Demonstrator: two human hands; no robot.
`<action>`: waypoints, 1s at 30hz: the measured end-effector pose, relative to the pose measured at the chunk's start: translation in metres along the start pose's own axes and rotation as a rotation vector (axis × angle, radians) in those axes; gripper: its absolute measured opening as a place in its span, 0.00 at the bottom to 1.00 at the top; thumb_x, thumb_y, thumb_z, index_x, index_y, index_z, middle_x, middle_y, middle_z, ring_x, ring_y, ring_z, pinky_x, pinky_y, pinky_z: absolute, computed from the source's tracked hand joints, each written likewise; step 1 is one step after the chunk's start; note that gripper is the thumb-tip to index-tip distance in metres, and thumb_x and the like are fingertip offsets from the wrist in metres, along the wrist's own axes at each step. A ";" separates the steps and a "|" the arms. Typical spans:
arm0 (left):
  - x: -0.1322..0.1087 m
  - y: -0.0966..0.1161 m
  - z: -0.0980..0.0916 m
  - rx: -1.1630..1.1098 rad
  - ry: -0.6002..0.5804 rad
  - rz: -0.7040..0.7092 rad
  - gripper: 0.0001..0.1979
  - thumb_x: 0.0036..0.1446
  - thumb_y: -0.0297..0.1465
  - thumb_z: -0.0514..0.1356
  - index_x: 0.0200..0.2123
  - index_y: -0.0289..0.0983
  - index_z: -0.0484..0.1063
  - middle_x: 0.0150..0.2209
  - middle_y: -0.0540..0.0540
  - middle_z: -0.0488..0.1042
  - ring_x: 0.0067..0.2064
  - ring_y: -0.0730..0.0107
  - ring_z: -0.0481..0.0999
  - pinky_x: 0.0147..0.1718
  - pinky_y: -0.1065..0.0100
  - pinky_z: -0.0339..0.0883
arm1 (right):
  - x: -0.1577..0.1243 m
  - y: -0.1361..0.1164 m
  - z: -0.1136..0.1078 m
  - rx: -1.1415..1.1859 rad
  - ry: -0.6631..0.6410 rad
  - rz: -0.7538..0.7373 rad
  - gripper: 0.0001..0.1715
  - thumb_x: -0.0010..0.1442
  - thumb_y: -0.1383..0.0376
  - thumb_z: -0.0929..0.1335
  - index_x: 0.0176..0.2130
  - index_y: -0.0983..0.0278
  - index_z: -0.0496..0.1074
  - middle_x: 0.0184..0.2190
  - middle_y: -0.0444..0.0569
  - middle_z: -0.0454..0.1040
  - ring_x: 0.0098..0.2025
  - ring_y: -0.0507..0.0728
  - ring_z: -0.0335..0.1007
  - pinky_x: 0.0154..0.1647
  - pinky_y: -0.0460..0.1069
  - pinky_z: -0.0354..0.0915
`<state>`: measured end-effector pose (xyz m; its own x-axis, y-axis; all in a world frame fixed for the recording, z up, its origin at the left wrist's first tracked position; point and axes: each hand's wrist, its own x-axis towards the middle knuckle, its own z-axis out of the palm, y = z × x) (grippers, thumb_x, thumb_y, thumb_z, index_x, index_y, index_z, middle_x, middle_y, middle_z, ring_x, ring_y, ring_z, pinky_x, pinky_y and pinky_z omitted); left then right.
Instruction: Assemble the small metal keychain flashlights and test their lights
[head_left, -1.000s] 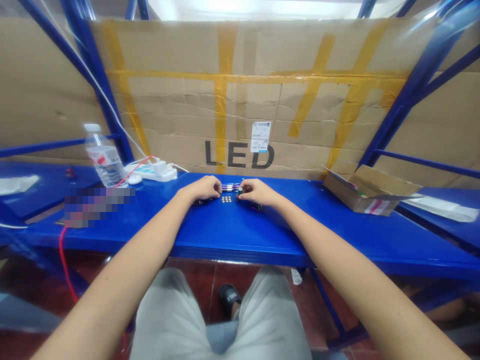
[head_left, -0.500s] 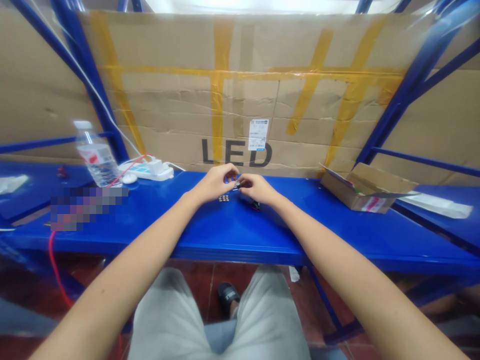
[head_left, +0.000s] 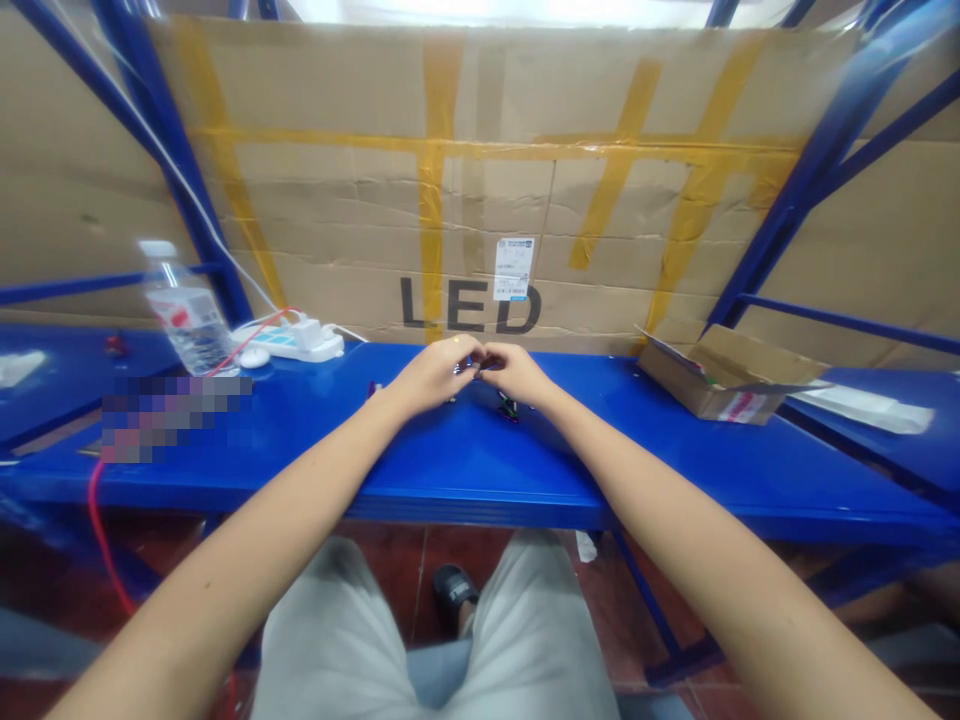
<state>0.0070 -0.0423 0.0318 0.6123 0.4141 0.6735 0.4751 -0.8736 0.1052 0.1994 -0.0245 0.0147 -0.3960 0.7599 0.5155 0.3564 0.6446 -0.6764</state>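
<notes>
Over the blue table, my left hand and my right hand meet fingertip to fingertip. Both are closed in a pinch around something small between them, too small to make out. Just below my right hand lies a small dark part with green and pink bits. The small metallic pieces near my left hand are mostly hidden behind it. A little purple item shows beside my left wrist.
A water bottle and a white power strip stand at the left, with a red cable nearby. An open cardboard box is at the right. A large cardboard sheet rises behind the table.
My left hand has turned and shifted slightly, now covering most of the small metallic pieces. The dark part below my right hand shows more. The view has moved slightly.
</notes>
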 end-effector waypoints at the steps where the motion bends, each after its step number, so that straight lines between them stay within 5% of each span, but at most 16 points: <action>1: 0.000 0.000 0.000 0.002 0.000 0.001 0.07 0.60 0.24 0.57 0.42 0.37 0.69 0.39 0.46 0.75 0.38 0.69 0.74 0.39 0.67 0.66 | 0.000 0.000 0.000 0.006 0.003 0.000 0.09 0.49 0.73 0.68 0.34 0.65 0.74 0.34 0.48 0.79 0.39 0.56 0.74 0.45 0.51 0.68; 30: -0.001 -0.001 0.002 0.014 0.033 0.011 0.04 0.61 0.25 0.58 0.39 0.37 0.70 0.38 0.46 0.73 0.37 0.69 0.73 0.40 0.66 0.67 | -0.001 -0.003 -0.001 -0.099 0.086 -0.066 0.09 0.49 0.72 0.66 0.34 0.64 0.73 0.35 0.47 0.77 0.41 0.56 0.73 0.44 0.51 0.68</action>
<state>0.0078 -0.0411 0.0295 0.5967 0.3957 0.6981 0.4777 -0.8742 0.0873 0.2001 -0.0270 0.0165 -0.3489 0.7173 0.6031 0.4150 0.6953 -0.5868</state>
